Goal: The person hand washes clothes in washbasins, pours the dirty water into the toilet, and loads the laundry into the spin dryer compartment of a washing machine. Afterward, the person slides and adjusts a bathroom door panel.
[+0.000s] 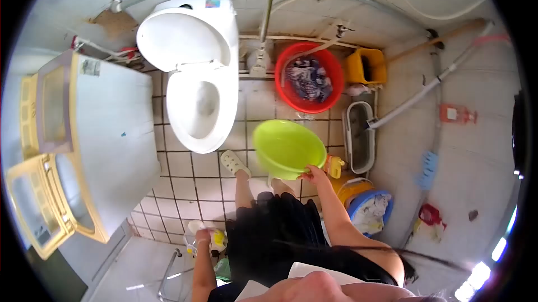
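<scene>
My right hand (315,174) grips the near rim of a green basin (288,148), which is tilted and looks empty inside. Low at the left, my left hand (203,236) is at a whitish container with a yellow part (217,239); its fingers are small and partly hidden, so its hold is unclear. Beyond the green basin stands a red basin (284,88) with dark patterned cloth (308,79) in it. A yellow bottle (334,166) stands just right of the green basin.
An open toilet (204,105) stands ahead on the left, with a washing machine or cabinet (112,128) beside it. At the right are a yellow bin (366,66), a grey oblong tub (360,136) and a blue bucket (386,198) with pale cloth. A vertical pipe (266,16) rises ahead.
</scene>
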Motion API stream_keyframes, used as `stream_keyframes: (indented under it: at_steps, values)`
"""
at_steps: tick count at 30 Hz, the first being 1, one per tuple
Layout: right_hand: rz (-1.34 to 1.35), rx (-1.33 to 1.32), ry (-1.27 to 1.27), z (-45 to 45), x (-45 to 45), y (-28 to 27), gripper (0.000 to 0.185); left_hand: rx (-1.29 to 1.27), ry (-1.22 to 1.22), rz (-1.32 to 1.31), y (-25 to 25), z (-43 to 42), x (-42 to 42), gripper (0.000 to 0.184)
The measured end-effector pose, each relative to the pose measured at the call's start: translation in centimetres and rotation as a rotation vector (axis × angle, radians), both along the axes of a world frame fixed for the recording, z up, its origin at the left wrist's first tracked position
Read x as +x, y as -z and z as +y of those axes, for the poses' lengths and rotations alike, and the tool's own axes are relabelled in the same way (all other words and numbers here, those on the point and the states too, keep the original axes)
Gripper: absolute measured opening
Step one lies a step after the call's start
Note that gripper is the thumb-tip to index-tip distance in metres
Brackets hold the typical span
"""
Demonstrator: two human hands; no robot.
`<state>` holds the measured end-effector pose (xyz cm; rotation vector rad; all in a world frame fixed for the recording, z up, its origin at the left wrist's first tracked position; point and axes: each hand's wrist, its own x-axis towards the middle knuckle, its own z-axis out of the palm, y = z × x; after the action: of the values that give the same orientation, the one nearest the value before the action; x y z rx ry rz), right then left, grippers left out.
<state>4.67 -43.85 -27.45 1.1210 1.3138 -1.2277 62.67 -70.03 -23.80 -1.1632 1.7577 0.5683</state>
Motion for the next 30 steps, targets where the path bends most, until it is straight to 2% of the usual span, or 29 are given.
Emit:
stream_keyframes:
  at_steps: [1, 2, 3, 5, 6, 9, 10, 13, 14, 15, 17, 18, 21, 22, 23, 24, 25, 26, 27, 29, 30]
  values:
    - [0.005, 0.091, 0.103, -0.4, 0.4, 0.7, 0.038, -0.007, -0.028, -0.070, -4.6, 2.2, 0.6, 0.032]
    - [0.009, 0.176, 0.191, -1.2, 0.7, 2.0, 0.039, -0.004, -0.227, -0.041, -7.1, 3.8, 2.0, 0.031]
    - [-0.068, 0.145, 0.306, -0.7, 0.7, 5.1, 0.039, -0.011, -0.432, -0.005, -9.2, 5.8, 3.9, 0.032]
    - [-0.236, 0.117, 0.532, 2.3, -0.1, 13.5, 0.038, -0.226, -0.369, -0.013, -12.2, 8.9, 6.0, 0.040]
    - [-0.177, 0.080, 0.550, 3.1, 0.0, 16.6, 0.040, -0.328, -0.326, -0.020, -13.0, 10.2, 7.1, 0.044]
    - [-0.045, 0.011, 0.645, 2.6, 0.6, 22.2, 0.042, -0.134, -0.831, -0.115, -13.4, 12.9, 12.6, 0.040]
    - [-0.034, 0.019, 0.681, 2.2, 0.7, 22.7, 0.041, -0.071, -1.078, -0.143, -15.1, 13.2, 11.0, 0.039]
    - [0.042, -0.034, 0.615, -0.2, 1.3, 20.0, 0.032, -0.087, -1.128, -0.040, -14.8, 16.1, 12.6, 0.032]
    - [0.018, -0.066, 0.568, 0.3, 1.5, 21.6, 0.028, -0.011, -0.598, 0.030, -15.9, 16.0, 11.5, 0.025]
    - [-0.002, -0.101, 0.519, 0.8, 1.8, 22.2, 0.025, 0.000, -0.555, -0.074, -15.8, 15.7, 10.6, 0.023]
    - [-0.032, -0.155, 0.256, 1.3, 1.9, 19.9, 0.022, 0.023, -0.482, -0.261, -15.1, 15.6, 9.1, 0.022]
    - [-0.037, -0.186, 0.119, 1.4, 1.7, 18.5, 0.021, 0.019, -0.505, -0.158, -14.3, 16.1, 10.2, 0.034]
    - [0.030, -0.343, -0.274, 1.9, -0.5, 14.0, 0.030, -0.265, -0.557, 0.021, -13.5, 18.6, 11.0, 0.050]
    - [0.075, -0.402, -0.400, 2.6, -1.7, 13.3, 0.034, -0.092, -0.798, 0.024, -14.7, 18.1, 10.5, 0.070]
    - [0.007, -0.422, -0.285, 1.1, -2.3, 6.6, 0.035, -0.047, -1.167, 0.079, -16.1, 18.6, 10.2, 0.062]
    - [-0.061, -0.434, -0.170, -0.2, -3.3, 0.4, 0.037, 0.023, -1.534, 0.140, -20.0, 18.6, 7.8, 0.053]
    - [0.029, -0.388, -0.220, 0.0, -4.0, -3.0, 0.031, 0.119, -1.897, 0.200, -22.4, 19.3, 6.3, 0.045]
    - [0.117, -0.334, -0.273, 0.2, -4.7, -6.3, 0.026, 0.354, -2.101, 0.453, -21.1, 21.7, 9.9, 0.032]
    - [0.182, -0.279, -0.339, -0.4, -4.8, -9.5, 0.025, 0.268, -1.953, 0.467, -21.4, 23.5, 9.8, 0.034]
    - [0.235, -0.205, -0.500, -3.0, -5.3, -12.8, 0.023, 0.085, -1.642, 0.306, -22.3, 26.5, 10.0, 0.033]
    - [0.248, -0.181, -0.589, -4.9, -5.5, -13.8, 0.022, 0.058, -1.587, 0.256, -22.6, 27.7, 10.4, 0.033]
